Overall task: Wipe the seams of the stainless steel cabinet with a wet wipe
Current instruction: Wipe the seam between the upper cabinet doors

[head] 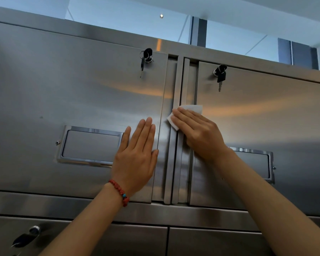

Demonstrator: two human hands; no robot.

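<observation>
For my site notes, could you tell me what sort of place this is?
Probably a workplace storage or locker area: a steel cabinet with lockable doors, keys left in the locks, and glass partitions above. I cannot say more.

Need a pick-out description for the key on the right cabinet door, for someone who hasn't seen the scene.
Start at the steel cabinet and find the upright seam between its two upper doors, where the right hand presses a white wipe. The right door has a lock near its top left corner. The key hangs there on a stubby black head; the left door's key dangles from a ring.
</observation>
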